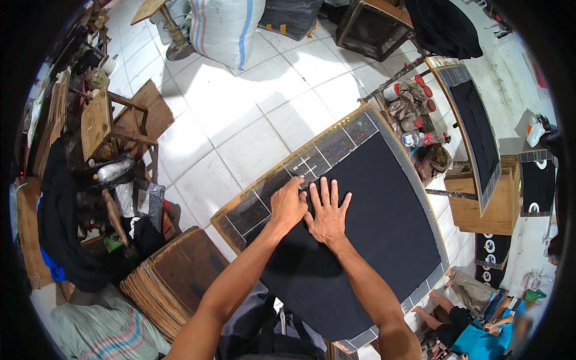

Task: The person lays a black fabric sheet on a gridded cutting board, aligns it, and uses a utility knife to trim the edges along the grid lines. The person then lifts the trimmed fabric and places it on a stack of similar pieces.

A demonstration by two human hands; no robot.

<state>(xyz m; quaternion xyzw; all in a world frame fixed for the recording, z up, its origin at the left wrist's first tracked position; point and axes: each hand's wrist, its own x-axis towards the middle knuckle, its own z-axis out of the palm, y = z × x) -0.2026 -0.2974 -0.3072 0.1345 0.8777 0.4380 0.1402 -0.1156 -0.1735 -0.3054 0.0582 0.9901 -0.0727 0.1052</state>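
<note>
A large black cloth (384,228) lies spread flat over a wooden board (243,213) in front of me. White guide lines run along the board's dark border, with a white cross mark (308,166) near the cloth's far left edge. My left hand (288,207) is closed at that edge, its fingers curled together on the cloth's margin; the fingertips are partly hidden. Right beside it, my right hand (327,216) rests palm down on the cloth with its fingers spread. The two thumbs are close together.
Left of the board stands a stack of worn wooden boards (174,270). Bottles and red-lidded jars (420,108) crowd a rack beyond the right corner. Another cloth-covered board (474,114) leans there. A person in blue (480,339) sits at lower right. A white sack (228,30) stands ahead.
</note>
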